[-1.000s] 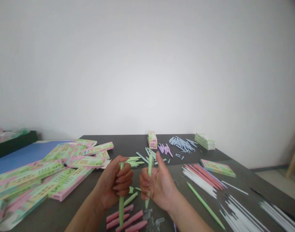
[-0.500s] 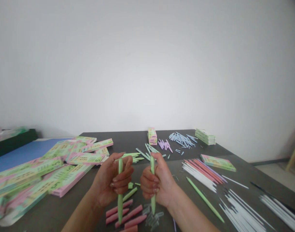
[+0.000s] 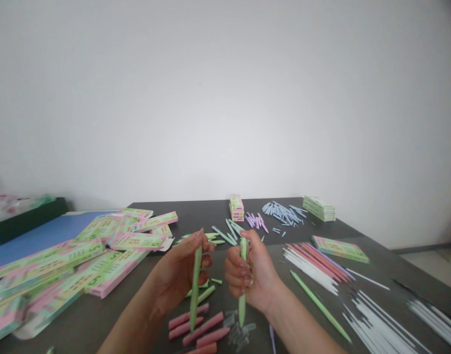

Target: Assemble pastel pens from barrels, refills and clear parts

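A: Where is there free room on the table [image 3: 206, 212]?
B: A bare strip lies between the pile of flat boxes [image 3: 81, 260] and the left hand [image 3: 177, 275]. Another runs along the far edge.
A: And under the hands?
B: Crowded. Pink barrels [image 3: 201, 328] and clear caps [image 3: 237, 333] lie right below.
A: Rightward?
B: A long green pen [image 3: 320, 306] lies near the right hand [image 3: 253, 278], with rows of thin refills [image 3: 314, 263] beyond it.

- We see two pen barrels [image 3: 195, 285], both pale green.
- The short caps [image 3: 199, 327] are pink, and our table [image 3: 210, 211] is dark grey.
- The flat boxes [image 3: 100, 268] show pink and green bands with printed numerals.
- We also find lilac pieces [image 3: 256, 221], pale blue pieces [image 3: 282, 212] and white rods [image 3: 373, 324].
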{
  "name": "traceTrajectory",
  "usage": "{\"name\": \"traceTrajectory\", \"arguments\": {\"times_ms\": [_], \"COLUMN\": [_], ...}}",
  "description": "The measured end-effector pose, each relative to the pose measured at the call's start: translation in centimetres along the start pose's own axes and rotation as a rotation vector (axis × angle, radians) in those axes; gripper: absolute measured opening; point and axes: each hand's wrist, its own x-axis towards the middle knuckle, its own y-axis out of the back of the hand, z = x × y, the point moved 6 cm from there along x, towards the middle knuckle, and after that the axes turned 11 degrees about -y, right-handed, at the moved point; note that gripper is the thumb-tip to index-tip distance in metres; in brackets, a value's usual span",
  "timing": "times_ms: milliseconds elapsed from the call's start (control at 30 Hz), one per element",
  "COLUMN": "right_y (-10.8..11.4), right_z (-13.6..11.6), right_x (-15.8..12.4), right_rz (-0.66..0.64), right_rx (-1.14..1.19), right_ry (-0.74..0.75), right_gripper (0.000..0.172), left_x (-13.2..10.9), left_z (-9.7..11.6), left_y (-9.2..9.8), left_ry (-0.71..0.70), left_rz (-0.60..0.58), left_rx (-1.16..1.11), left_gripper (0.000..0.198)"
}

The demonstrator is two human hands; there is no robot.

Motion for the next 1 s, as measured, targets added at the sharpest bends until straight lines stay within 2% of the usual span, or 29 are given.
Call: {"name": "traceTrajectory", "arguments": {"times_ms": [133, 300, 367, 500, 600, 700, 833, 933, 1000], "right_y": [-0.4, -0.5, -0.4, -0.5, -0.8, -1.2, -2.4, -3.4, -3.8], "right_z": [0.2, 0.1, 0.2, 0.8, 1.5, 1.9, 2.7, 3.4, 3.7], "right_x": [-0.2, -0.3, -0.3, -0.2, 0.0, 0.1, 0.1, 0.1, 0.1], "right_rz": [0.040, 0.057, 0.087, 0.123, 0.119, 0.113, 0.075, 0.027, 0.008], "right_rx": [-0.014, 0.006, 0.018, 0.012, -0.001, 0.004, -0.027, -0.052, -0.049], "right_ry": [-0.054, -0.053, -0.051, -0.069, -0.116, -0.094, -0.077, -0.092, -0.100], "right_gripper": [0.063, 0.060, 0.061, 0.062, 0.065, 0.060, 0.046, 0.048, 0.053], "left_x": [0.2, 0.3, 0.3, 0.3, 0.3, -0.1, -1.2, -1.7, -1.7], "left_z": [0.1, 0.3, 0.5, 1.0, 1.9, 3.0, 3.4, 2.4, 1.6], "left_y": [-0.3, -0.7, -0.6, -0.1, 0.3, 0.6, 0.4, -0.3, -0.8], "left_ry": [-0.026, -0.007, -0.017, -0.052, -0.089, -0.089, -0.009, 0.059, 0.060], "left_rz": [-0.027, -0.065, -0.037, 0.059, 0.087, 0.083, 0.022, -0.085, -0.138], "left_rx": [0.025, 0.020, 0.042, 0.061, 0.074, 0.098, 0.355, 0.613, 0.686], "left_gripper": [0.022, 0.039, 0.042, 0.040, 0.035, 0.032, 0.027, 0.024, 0.027]}}
